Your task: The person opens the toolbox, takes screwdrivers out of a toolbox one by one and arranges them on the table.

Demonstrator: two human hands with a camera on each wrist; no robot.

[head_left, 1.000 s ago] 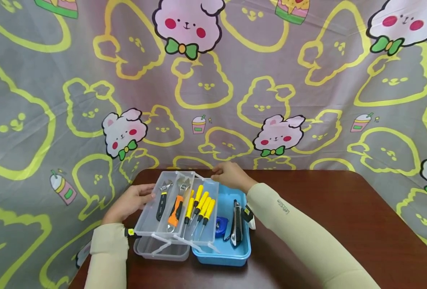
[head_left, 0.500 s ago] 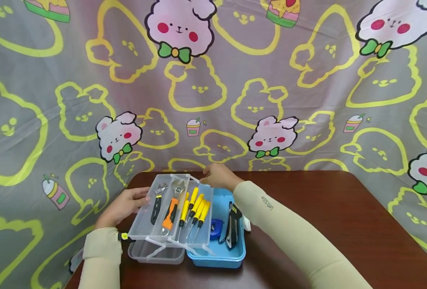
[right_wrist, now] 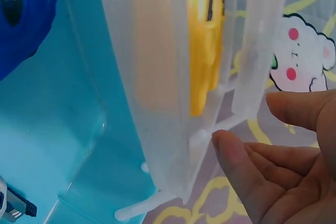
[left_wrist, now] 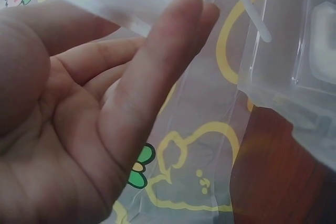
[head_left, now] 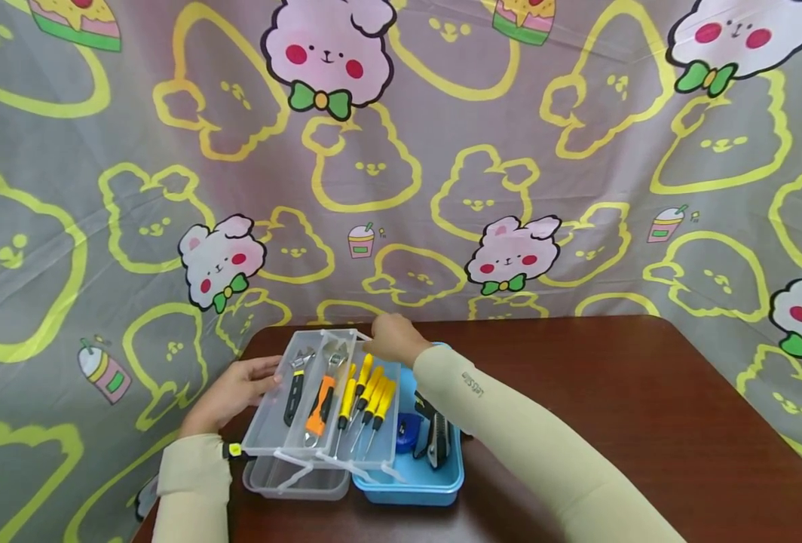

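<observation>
A clear plastic tray [head_left: 272, 422] hangs raised on white hinge struts. In it lie an adjustable wrench [head_left: 295, 392] with a black handle, an orange-and-black tool beside a second wrench [head_left: 336, 354], and several yellow-handled screwdrivers [head_left: 374, 396]. My left hand [head_left: 234, 392] touches the tray's left side, its fingers mostly straight in the left wrist view. At the tray's far right corner is my right hand [head_left: 397, 339]. The right wrist view shows its index fingertip [right_wrist: 228, 142] right at a strut, with the thumb apart from it.
The blue toolbox base [head_left: 408, 494] stands under the tray's right side. A blue tape measure [head_left: 408, 431] and a black-and-grey utility knife [head_left: 439, 443] lie in it. A clear lower bin [head_left: 299, 486] sits to its left. Brown tabletop [head_left: 577, 392] stretches right; patterned cloth hangs behind.
My right hand has moved left and closer to the tray's far right corner, its forearm now covering part of the blue base. My left hand stays at the tray's left side.
</observation>
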